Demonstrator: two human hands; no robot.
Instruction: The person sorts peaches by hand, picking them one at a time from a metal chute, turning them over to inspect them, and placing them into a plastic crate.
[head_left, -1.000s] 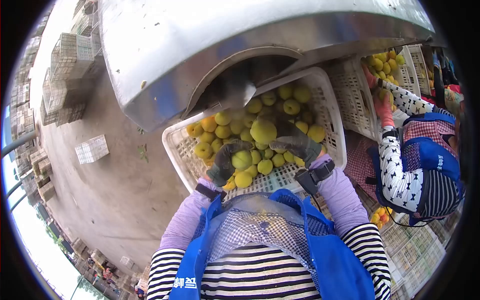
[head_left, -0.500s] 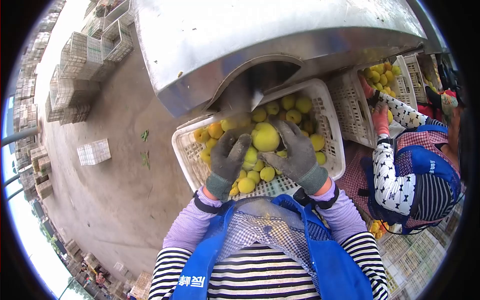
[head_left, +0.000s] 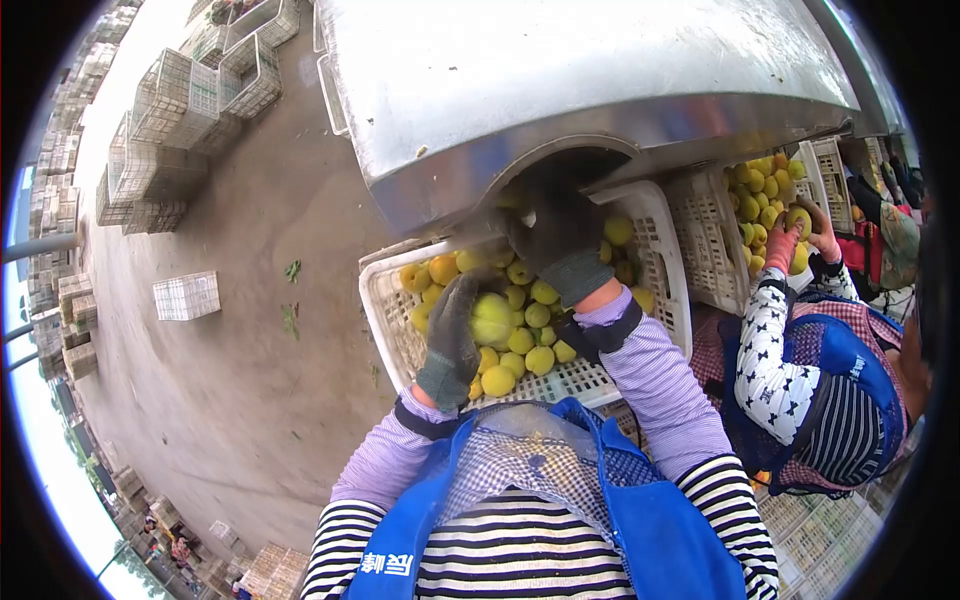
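Left hand: the gloved left hand (head_left: 452,335) lies in the white crate (head_left: 388,322), fingers curled round the left side of one large yellow-green fruit (head_left: 492,318), cupping it from the side.
Right hand: the right hand (head_left: 552,240), in a dark glove too, reaches up and forward to the dark mouth of the metal chute (head_left: 560,170); its fingers go into shadow there, so I cannot tell whether they are spread or closed on anything.
Big fruit: it sits on top of the heap near the crate's middle, touching the left palm, clearly larger than its neighbours.
Heap: small yellow and green fruits (head_left: 528,338) fill the crate under both hands, some orange-tinged at the far left corner.
Crate: tilted, its far end tucked beneath the chute's opening, its near rim just ahead of the blue apron (head_left: 640,520).
Sleeves: lilac sleeves over both forearms, a dark strap on the right wrist.
Machine: a broad, dull metal hood (head_left: 560,70) overhangs the crate.
Right side: another person in a patterned sleeve holds a fruit in a pink-gloved hand (head_left: 790,240) over a second crate of fruit (head_left: 765,190).
Left side: bare concrete floor (head_left: 220,400), one lone empty crate (head_left: 186,296), stacks of crates (head_left: 160,110) beyond.
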